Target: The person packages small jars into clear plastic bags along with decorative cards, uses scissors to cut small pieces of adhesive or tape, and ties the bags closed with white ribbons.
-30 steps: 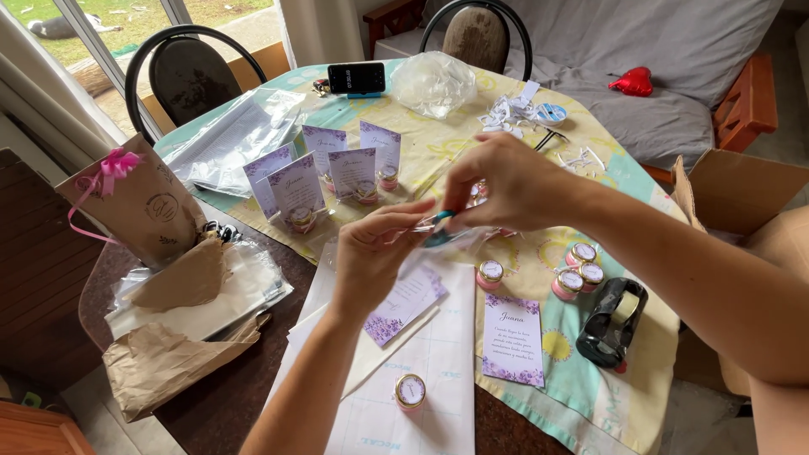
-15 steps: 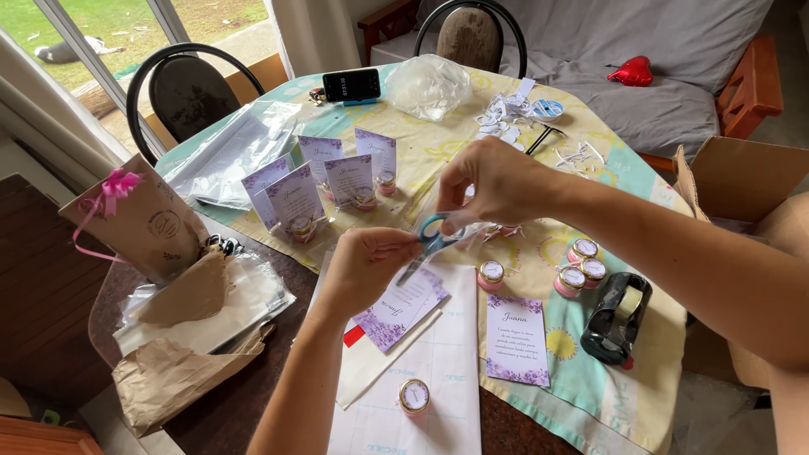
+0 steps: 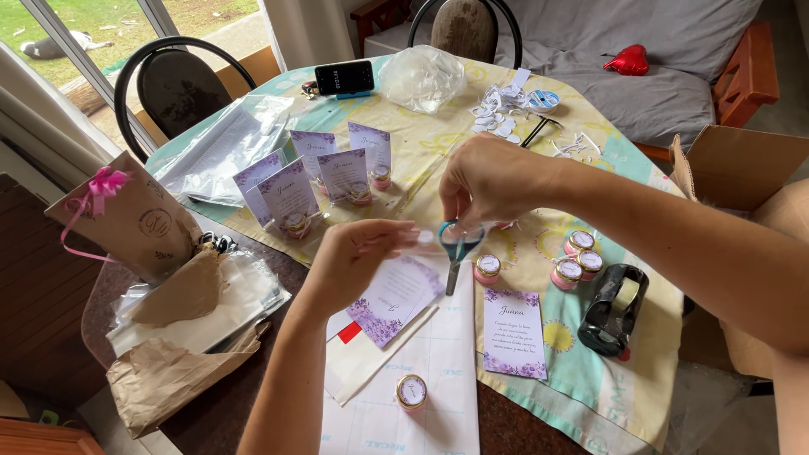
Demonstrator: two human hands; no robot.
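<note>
Scissors [image 3: 456, 249] with blue handles are hanging blade-down from the right hand [image 3: 489, 181], whose grip is closing through the handle loops — fingers pressed around them above the middle of the tabletop [image 3: 421, 143]. The left hand [image 3: 358, 257] is reaching in from below, its grip pinching a small clear strip [image 3: 425, 238], probably tape, between thumb and fingertips; the strip's free end is sitting just at the scissors' handles, touching or nearly so. Both hands are hovering over a lilac floral card [image 3: 394, 297] lying tilted on white sheets [image 3: 438, 371].

Just beside the blade tip a small pink jar [image 3: 487, 269] is standing, and a second floral card [image 3: 514, 333] is lying flat near it. Three more jars [image 3: 578, 256] are clustering to the right, next to a black tape dispenser [image 3: 613, 310]. Another jar [image 3: 411, 392] is sitting alone on the white sheets, nearer the person.

Farther back, four upright lilac cards [image 3: 316, 173] are standing in a group, each with a jar at its foot. A brown paper bag [image 3: 139, 221] with a pink bow is leaning at the left edge, crumpled brown paper [image 3: 164, 375] below it. A phone [image 3: 344, 77], a bundle of clear plastic [image 3: 421, 77] and white paper cut-outs [image 3: 501, 114] are lying at the far side — two dark chairs [image 3: 181, 84] are standing beyond.
</note>
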